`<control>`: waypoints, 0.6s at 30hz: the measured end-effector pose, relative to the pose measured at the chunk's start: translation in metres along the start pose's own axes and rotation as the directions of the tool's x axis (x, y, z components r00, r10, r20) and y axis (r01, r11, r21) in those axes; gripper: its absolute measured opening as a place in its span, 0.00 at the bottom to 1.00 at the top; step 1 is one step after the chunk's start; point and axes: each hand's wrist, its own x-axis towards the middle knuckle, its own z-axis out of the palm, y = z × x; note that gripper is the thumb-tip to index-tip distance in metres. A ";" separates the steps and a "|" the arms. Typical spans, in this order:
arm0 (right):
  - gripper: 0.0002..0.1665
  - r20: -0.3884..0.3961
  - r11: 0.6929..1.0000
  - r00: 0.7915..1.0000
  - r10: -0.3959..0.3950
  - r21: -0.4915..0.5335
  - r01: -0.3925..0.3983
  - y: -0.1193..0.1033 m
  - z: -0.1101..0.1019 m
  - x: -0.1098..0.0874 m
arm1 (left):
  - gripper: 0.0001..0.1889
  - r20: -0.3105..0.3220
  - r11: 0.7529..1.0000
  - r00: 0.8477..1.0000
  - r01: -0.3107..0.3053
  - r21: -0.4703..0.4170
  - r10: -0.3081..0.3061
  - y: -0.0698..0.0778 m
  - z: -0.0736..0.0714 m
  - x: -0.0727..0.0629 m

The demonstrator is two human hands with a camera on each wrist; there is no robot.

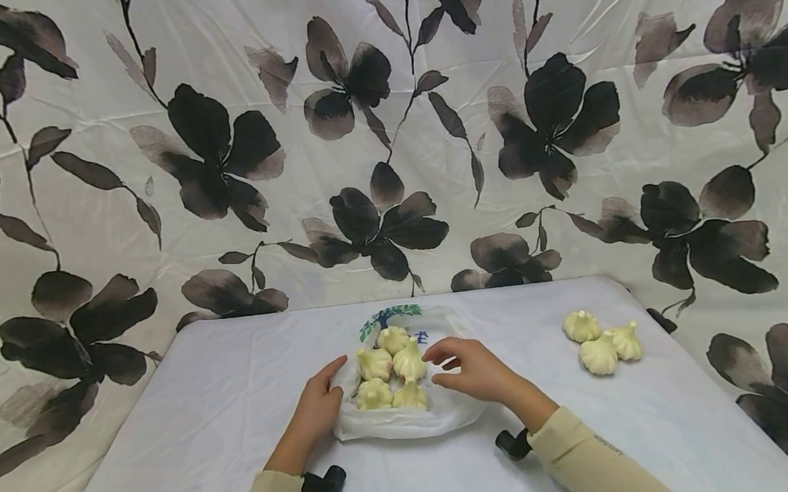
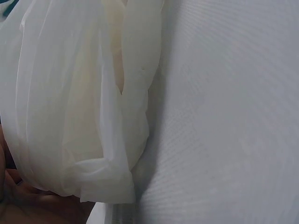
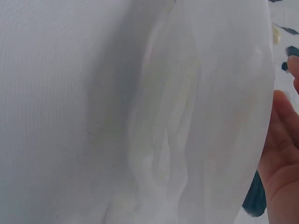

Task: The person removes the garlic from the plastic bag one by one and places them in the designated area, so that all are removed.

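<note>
A white plastic bag (image 1: 444, 413) with a green and blue print lies on the table, its mouth spread wide. Inside sit several garlic bulbs (image 1: 376, 365), pale and whole. At the bag's left side my left hand (image 1: 317, 399) holds the edge; in the left wrist view the bag's folds (image 2: 70, 93) cover most of its fingers. My right hand (image 1: 471, 368) hovers over the bag's right part, fingers loosely bent beside the nearest bulb and nothing in its grasp. The right wrist view shows part of its palm (image 3: 285, 154) beyond the bag's wall (image 3: 224, 112).
Three more garlic bulbs (image 1: 599, 353) lie grouped on the right part of the white-covered table (image 1: 236, 369). Behind the table hangs a floral cloth (image 1: 456, 154). Dark wrist-camera mounts (image 1: 325, 483) sit under both wrists.
</note>
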 end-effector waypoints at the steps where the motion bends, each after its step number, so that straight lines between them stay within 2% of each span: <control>1: 0.18 0.001 1.000 1.000 -0.006 0.000 0.006 0.000 0.001 0.001 | 0.32 0.000 1.000 1.000 0.001 -0.001 -0.001 0.000 0.000 0.000; 18: 0.15 0.072 0.995 0.994 -0.077 -0.057 0.081 -0.009 0.020 0.010 | 0.32 -0.003 1.000 1.000 -0.005 0.012 0.005 0.000 -0.001 0.001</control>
